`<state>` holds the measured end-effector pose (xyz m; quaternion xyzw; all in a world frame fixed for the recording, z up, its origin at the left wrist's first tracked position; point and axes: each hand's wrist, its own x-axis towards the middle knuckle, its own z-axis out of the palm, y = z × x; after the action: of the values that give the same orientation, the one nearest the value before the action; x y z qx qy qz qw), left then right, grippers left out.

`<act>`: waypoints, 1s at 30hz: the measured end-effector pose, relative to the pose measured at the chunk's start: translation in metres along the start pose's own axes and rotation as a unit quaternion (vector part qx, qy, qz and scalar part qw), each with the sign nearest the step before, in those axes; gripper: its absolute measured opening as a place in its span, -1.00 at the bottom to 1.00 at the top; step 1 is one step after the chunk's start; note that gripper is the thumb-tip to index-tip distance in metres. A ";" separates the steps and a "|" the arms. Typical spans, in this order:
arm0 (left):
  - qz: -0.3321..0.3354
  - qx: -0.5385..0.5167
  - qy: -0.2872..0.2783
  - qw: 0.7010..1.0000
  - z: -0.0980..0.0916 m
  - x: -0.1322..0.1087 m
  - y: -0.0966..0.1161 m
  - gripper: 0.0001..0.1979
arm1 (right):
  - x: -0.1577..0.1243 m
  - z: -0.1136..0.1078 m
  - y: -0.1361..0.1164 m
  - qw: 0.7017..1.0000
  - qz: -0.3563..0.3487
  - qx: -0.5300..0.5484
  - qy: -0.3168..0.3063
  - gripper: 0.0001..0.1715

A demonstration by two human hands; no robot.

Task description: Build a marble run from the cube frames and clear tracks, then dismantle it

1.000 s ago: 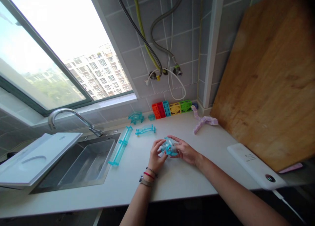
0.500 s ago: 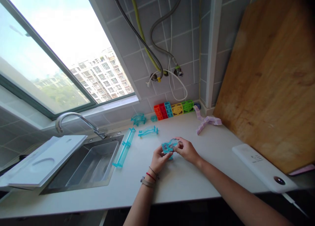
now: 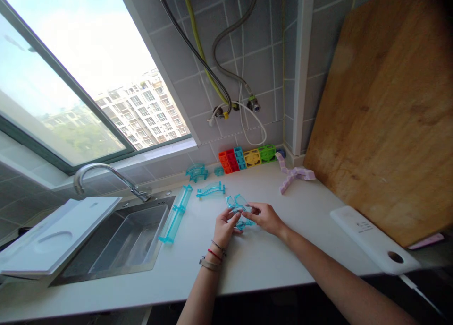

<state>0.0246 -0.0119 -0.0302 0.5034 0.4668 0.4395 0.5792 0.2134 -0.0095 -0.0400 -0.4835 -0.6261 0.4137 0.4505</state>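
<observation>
Looks like glossy, see-through plastic in the held turquoise piece (image 3: 239, 201) and the long turquoise strip (image 3: 176, 215); seems opaque plastic in the coloured blocks (image 3: 252, 158); shines as polished metal on the faucet (image 3: 136, 190); shows wood grain on the brown board (image 3: 385, 112); appears smooth, faintly glossy on the white desk (image 3: 198, 249).

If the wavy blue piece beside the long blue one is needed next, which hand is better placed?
Probably the left hand: it is nearer to the wavy blue piece than the right hand. Both hold clear blue plastic, so the left would need freeing first.
</observation>
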 end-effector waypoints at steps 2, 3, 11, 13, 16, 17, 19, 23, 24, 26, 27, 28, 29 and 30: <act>-0.006 0.002 0.008 1.000 0.000 0.001 -0.001 -0.44 | -0.001 0.001 0.000 1.000 0.006 -0.006 -0.015 -0.39; -0.005 0.003 0.004 1.000 0.000 0.001 -0.002 -0.45 | -0.001 0.002 0.000 1.000 0.009 -0.006 -0.018 -0.39; 0.006 0.017 -0.054 0.998 0.001 -0.001 0.001 -0.42 | -0.001 0.002 0.004 0.999 0.020 0.020 -0.029 -0.37; -0.001 0.014 -0.054 0.998 0.001 -0.001 0.001 -0.41 | -0.001 0.002 0.004 0.999 0.025 0.025 -0.037 -0.39; -0.005 0.009 -0.052 0.999 0.001 -0.001 0.000 -0.42 | -0.001 0.002 0.003 0.997 0.036 0.045 -0.050 -0.43; -0.005 0.007 -0.046 0.999 0.000 -0.001 -0.001 -0.44 | -0.002 0.002 0.003 0.996 0.037 0.050 -0.057 -0.45; -0.006 0.003 -0.033 0.999 0.000 0.000 -0.001 -0.46 | -0.002 0.002 0.000 0.996 0.033 0.056 -0.068 -0.47; -0.010 0.001 -0.037 0.999 0.001 -0.001 0.002 -0.44 | -0.003 0.002 -0.004 0.994 0.049 0.068 -0.064 -0.44; -0.010 0.003 -0.043 0.999 0.002 -0.002 0.003 -0.44 | -0.003 0.002 -0.004 0.994 0.057 0.075 -0.062 -0.42; -0.007 0.005 -0.045 0.999 0.002 -0.002 0.004 -0.43 | -0.002 0.003 -0.003 0.992 0.067 0.090 -0.059 -0.40; -0.006 0.000 -0.040 0.999 0.002 -0.002 0.005 -0.43 | -0.002 0.003 -0.002 0.991 0.069 0.098 -0.056 -0.40; -0.006 -0.009 -0.026 1.000 0.002 -0.002 0.005 -0.43 | -0.001 0.004 0.000 0.991 0.069 0.107 -0.049 -0.41; -0.007 -0.021 -0.007 1.000 0.002 -0.002 0.004 -0.45 | 0.000 0.004 0.002 0.990 0.068 0.116 -0.039 -0.41; -0.010 -0.034 0.014 0.999 0.001 -0.001 0.004 -0.48 | 0.001 0.005 0.003 0.990 0.067 0.124 -0.027 -0.42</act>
<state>0.0254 -0.0131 -0.0262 0.4729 0.4643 0.4564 0.5937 0.2097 -0.0087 -0.0442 -0.4532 -0.5482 0.5304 0.4612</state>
